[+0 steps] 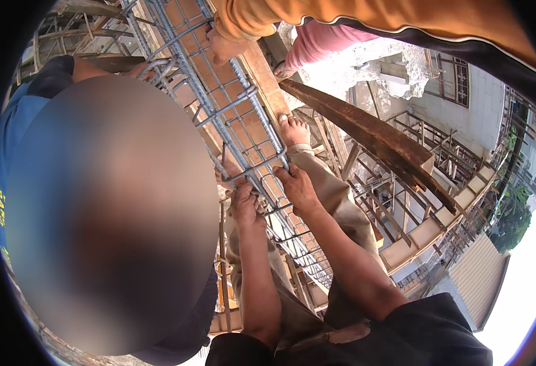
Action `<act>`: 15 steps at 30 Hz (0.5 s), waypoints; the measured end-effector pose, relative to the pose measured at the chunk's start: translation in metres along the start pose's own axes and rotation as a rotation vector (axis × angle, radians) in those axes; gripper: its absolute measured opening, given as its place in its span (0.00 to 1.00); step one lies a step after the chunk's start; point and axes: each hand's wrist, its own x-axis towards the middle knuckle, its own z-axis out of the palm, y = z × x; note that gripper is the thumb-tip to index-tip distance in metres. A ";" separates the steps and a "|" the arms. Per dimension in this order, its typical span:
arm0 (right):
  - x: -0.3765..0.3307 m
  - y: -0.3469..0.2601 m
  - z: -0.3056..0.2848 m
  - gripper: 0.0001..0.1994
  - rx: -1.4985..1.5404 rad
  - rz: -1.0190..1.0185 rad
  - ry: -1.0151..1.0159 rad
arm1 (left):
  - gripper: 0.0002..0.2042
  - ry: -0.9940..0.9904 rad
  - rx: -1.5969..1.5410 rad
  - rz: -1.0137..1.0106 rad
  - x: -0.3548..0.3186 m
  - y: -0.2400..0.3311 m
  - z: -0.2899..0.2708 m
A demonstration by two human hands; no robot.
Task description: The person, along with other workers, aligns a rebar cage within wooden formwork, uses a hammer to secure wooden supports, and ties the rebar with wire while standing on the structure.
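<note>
Close by, a co-worker in blue clothing (pixel 24 131) with yellow lettering fills the near left, hiding much of that side. Just right, the left hand (pixel 245 206) has its grip closed on the left side of a steel rebar cage (pixel 217 114), and the right hand's (pixel 299 190) grip wraps the bar along its right. Long, grey and crossed by bent hoops, the cage runs away over brown boards (pixel 269 86). Farther right slants a dark timber beam (pixel 365 135); beyond, an orange-sleeved hand (pixel 226 47) is beside the cage.
</note>
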 end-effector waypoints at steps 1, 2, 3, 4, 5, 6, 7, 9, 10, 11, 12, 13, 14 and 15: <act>0.000 -0.001 0.001 0.22 -0.002 0.000 -0.007 | 0.02 0.006 -0.003 0.004 0.002 -0.002 -0.001; -0.001 0.000 0.000 0.22 0.038 0.013 -0.009 | 0.02 -0.002 0.013 0.007 0.004 -0.003 -0.002; -0.001 -0.001 -0.002 0.22 0.078 0.026 -0.011 | 0.02 -0.010 0.029 0.010 0.007 -0.005 -0.003; 0.001 0.002 -0.003 0.22 0.079 0.006 -0.016 | 0.02 -0.025 0.019 0.011 0.011 -0.008 -0.007; 0.000 -0.001 -0.004 0.22 0.076 0.008 -0.029 | 0.02 -0.013 0.015 0.016 0.014 -0.010 -0.010; -0.003 -0.010 -0.005 0.22 0.036 0.080 -0.024 | 0.02 0.001 0.021 -0.021 0.016 -0.012 -0.011; -0.007 -0.019 -0.005 0.22 -0.006 0.150 -0.020 | 0.01 0.004 0.018 -0.027 0.018 -0.013 -0.012; -0.013 -0.030 -0.005 0.22 -0.005 0.196 -0.034 | 0.01 0.007 0.015 -0.035 0.020 -0.016 -0.014; -0.012 -0.025 -0.005 0.21 -0.010 0.143 -0.024 | 0.01 0.039 0.008 0.005 0.027 -0.023 -0.019; -0.011 -0.025 -0.006 0.21 -0.017 0.094 -0.010 | 0.01 0.047 -0.005 0.016 0.026 -0.024 -0.017; -0.010 -0.025 -0.008 0.19 0.000 0.124 -0.033 | 0.01 0.056 -0.018 0.030 0.025 -0.025 -0.016; -0.009 -0.024 -0.006 0.19 -0.012 0.122 -0.047 | 0.01 0.067 -0.031 0.050 0.026 -0.023 -0.016; -0.010 -0.026 -0.005 0.18 0.039 0.115 -0.040 | 0.01 0.069 -0.060 0.013 0.021 -0.019 -0.013; -0.011 -0.027 -0.003 0.18 0.088 0.109 -0.034 | 0.03 0.075 -0.075 0.010 0.022 -0.020 -0.015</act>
